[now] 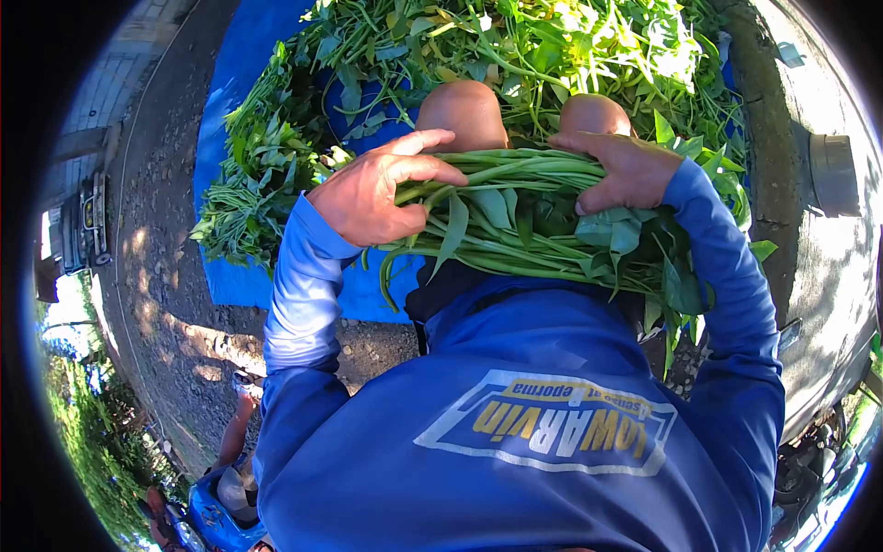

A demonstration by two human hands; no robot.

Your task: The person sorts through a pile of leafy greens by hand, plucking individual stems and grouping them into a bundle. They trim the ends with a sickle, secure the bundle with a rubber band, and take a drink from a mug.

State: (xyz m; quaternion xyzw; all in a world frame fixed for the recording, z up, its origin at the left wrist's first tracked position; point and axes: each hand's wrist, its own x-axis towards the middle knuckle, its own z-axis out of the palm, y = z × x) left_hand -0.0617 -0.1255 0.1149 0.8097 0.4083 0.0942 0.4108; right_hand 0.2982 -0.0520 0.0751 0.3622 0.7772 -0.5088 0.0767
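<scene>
A bundle of water spinach (529,168), with long green stems and broad leaves, lies crosswise on my lap below my bare knees. My left hand (372,191) grips the stems at the bundle's left end, its index finger lifted apart. At the leafier right part, my right hand (635,170) is closed over the bundle from above, thumb on the near side. Some leaves hang down past my right forearm. The undersides of the stems and the fingertips beneath them are hidden.
A large heap of loose greens (552,46) covers the blue tarp (225,184) beyond my knees. More bunched stems (253,193) lie at the left. A concrete edge (777,138) runs along the right. Another person in blue (221,501) is at the lower left.
</scene>
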